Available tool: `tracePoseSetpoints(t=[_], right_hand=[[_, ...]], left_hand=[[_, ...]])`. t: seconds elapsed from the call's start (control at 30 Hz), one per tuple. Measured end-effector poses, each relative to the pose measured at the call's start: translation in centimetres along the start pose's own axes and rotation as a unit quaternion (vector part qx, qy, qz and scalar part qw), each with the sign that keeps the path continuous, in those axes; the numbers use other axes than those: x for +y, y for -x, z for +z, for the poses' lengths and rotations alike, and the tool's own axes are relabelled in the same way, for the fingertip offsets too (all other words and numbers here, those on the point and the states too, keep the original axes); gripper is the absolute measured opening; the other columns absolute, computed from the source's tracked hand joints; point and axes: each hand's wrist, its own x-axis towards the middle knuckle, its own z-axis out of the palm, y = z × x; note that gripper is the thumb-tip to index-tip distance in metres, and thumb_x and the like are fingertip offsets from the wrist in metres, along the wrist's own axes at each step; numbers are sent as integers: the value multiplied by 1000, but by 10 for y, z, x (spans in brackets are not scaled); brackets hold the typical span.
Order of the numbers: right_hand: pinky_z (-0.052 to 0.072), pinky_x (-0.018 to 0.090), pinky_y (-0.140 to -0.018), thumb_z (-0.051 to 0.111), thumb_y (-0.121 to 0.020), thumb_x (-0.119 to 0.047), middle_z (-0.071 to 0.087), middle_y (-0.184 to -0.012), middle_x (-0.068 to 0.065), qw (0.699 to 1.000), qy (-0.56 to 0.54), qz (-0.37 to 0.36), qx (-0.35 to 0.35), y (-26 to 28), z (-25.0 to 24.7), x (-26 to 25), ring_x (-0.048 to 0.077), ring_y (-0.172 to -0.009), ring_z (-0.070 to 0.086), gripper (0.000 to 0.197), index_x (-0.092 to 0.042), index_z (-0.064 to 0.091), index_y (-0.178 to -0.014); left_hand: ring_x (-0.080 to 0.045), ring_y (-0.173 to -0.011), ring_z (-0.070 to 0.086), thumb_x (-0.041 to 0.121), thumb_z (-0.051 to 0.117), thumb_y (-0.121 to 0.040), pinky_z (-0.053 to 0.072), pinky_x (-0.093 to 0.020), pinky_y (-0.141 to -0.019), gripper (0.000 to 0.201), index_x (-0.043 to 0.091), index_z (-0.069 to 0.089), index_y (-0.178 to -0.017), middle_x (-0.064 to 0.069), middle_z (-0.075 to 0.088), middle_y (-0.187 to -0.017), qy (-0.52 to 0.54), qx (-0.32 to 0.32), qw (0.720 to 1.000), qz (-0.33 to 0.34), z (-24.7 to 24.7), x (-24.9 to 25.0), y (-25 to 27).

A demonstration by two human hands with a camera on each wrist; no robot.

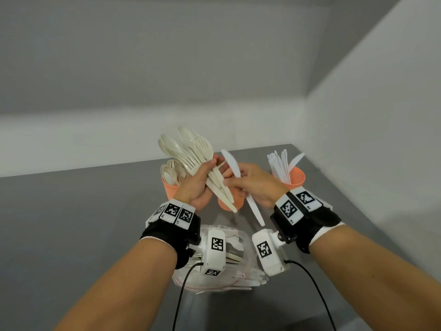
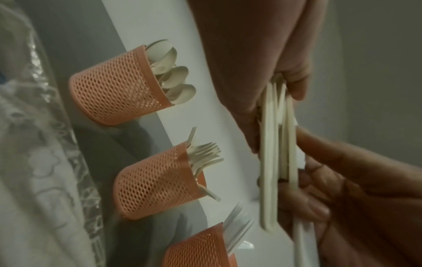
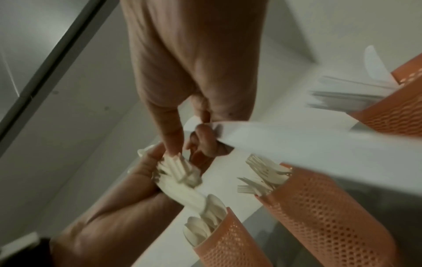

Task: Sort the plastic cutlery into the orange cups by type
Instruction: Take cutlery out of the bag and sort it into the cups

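Observation:
My left hand (image 1: 199, 185) grips a fanned bundle of cream spoons and forks (image 1: 191, 151) above the cups. My right hand (image 1: 248, 181) holds a white knife (image 1: 231, 164) by its middle, blade up, and its fingertips touch the bundle's handles (image 2: 271, 153). Three orange mesh cups stand in a row on the grey table. The left cup (image 1: 170, 188) holds spoons, the middle cup (image 1: 235, 199) is mostly hidden behind the hands and holds forks (image 2: 203, 153), and the right cup (image 1: 294, 177) holds white knives.
A clear plastic bag (image 1: 214, 259) with more cutlery lies on the table (image 1: 83, 223) under my wrists. White walls close in behind and to the right of the cups. Black cables hang from both wrist cameras.

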Motion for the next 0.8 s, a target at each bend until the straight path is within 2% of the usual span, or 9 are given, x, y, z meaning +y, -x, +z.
tracePoseSetpoints(t=[0.1,0.2,0.27,0.33,0.4,0.47,0.57,0.73,0.8], right_hand=[[30,17,-44,64,-83,-1,52,-66,3,1000,20,1,-18,0,0,4,9,-48,39,13,-13,60,-87],[36,14,-46,67,-81,-1,56,-64,-6,999,48,-9,-15,-1,-3,5,2,-49,50,19,-8,62,-98],[39,11,-46,68,-81,-4,60,-68,-6,997,67,-9,-21,-1,-5,6,-1,-52,56,17,-10,63,-96],[39,9,-45,66,-83,-5,62,-69,-7,998,65,-8,-25,-1,-7,6,-3,-48,56,16,-11,63,-96],[37,10,-42,60,-88,-7,59,-63,-9,998,55,-11,-34,1,-7,6,-2,-44,54,9,-12,61,-95],[29,15,-40,52,-95,-14,53,-58,-7,998,48,-13,-42,1,-4,7,3,-44,44,8,-15,59,-94],[23,18,-41,44,-98,-19,47,-46,-13,1000,25,8,-15,-3,-4,8,7,-47,33,19,-6,57,-103],[27,18,-40,53,-93,-12,52,-55,-6,999,49,7,13,0,-6,10,8,-46,38,10,-11,61,-97],[34,13,-41,55,-92,-12,56,-52,-11,998,45,-8,35,3,-3,11,1,-42,47,6,-9,60,-94]], left_hand=[[-26,-110,57,14,47,-93,48,-41,-94,16,15,62,-95,-10,63,-107,11,5,1000,1,-2,-2,-4],[-23,-97,63,8,53,-88,50,-42,-89,16,14,68,-85,-7,67,-94,3,-17,1000,16,-3,-3,-4],[-19,-83,68,7,57,-86,53,-39,-85,20,14,72,-75,-5,70,-80,-7,-26,1000,16,-1,-2,-3],[-18,-75,68,6,55,-87,51,-41,-88,31,15,73,-64,-2,71,-71,-32,-17,999,8,1,0,-2],[-18,-77,67,1,51,-89,45,-44,-94,38,16,71,-59,0,70,-68,-43,-7,999,0,1,1,-2],[-16,-82,67,-7,47,-88,43,-44,-99,31,12,65,-73,-1,69,-71,-29,8,1000,1,0,1,-3],[-15,-88,68,-13,42,-86,42,-44,-101,30,11,60,-87,-5,67,-86,-18,10,1000,2,0,1,-3],[-19,-102,62,-13,36,-84,42,-42,-102,41,13,60,-103,-4,69,-97,8,-34,999,2,1,3,2],[-21,-105,63,-15,36,-81,42,-42,-101,45,12,59,-108,-7,69,-103,48,-49,998,-5,-1,2,3]])
